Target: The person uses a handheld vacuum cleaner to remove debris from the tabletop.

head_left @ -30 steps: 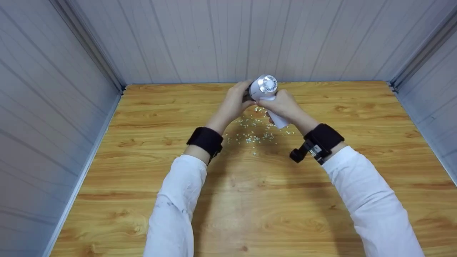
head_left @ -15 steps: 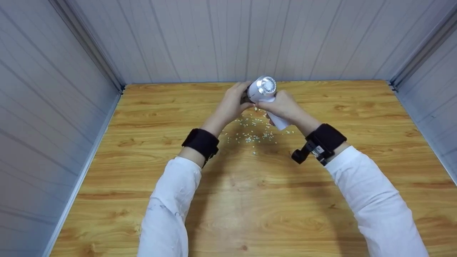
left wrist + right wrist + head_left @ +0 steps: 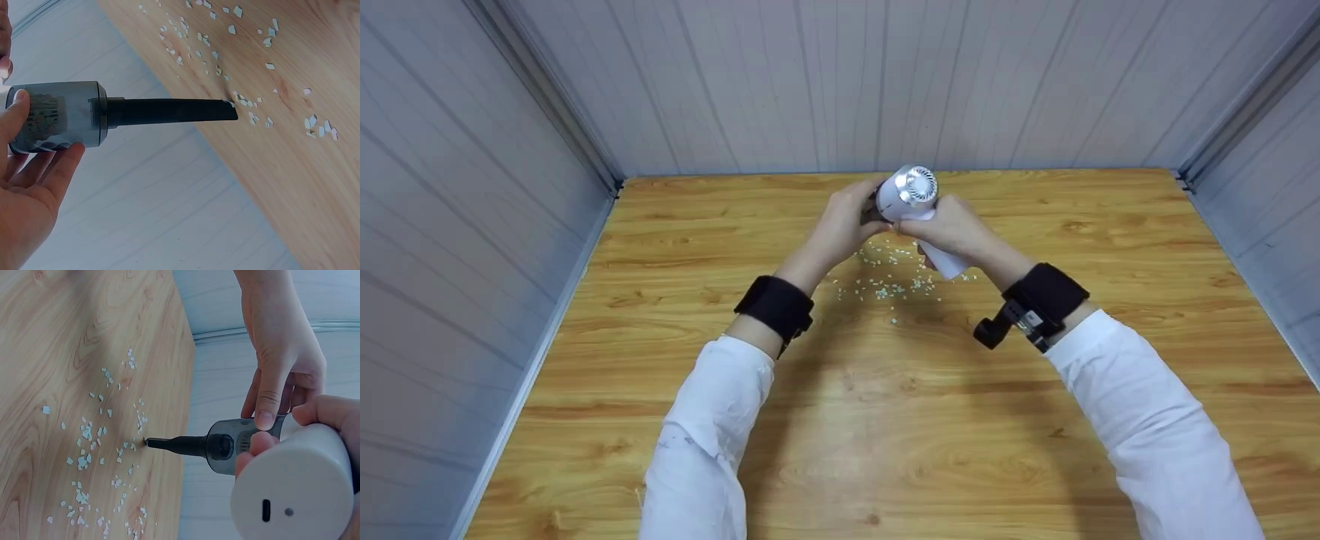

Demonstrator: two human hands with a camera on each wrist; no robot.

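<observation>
both hands hold a small white vacuum above the far middle of the table, close to its back edge. the right hand is curled round the white handle, and the left hand holds the smoky grey dust cup with fingers and thumb wrapped round it. the black nozzle slants down from the cup, and its tip touches the tabletop among the scraps. these small white scraps lie scattered over a patch of wood under the hands, a little nearer than the back edge.

the table is yellow-brown wood with strong grain and dark knots. pale grey ribbed wall panels close it in at the back and along both side edges, meeting in the two far corners. white sleeves and black wrist bands reach in from the near edge.
</observation>
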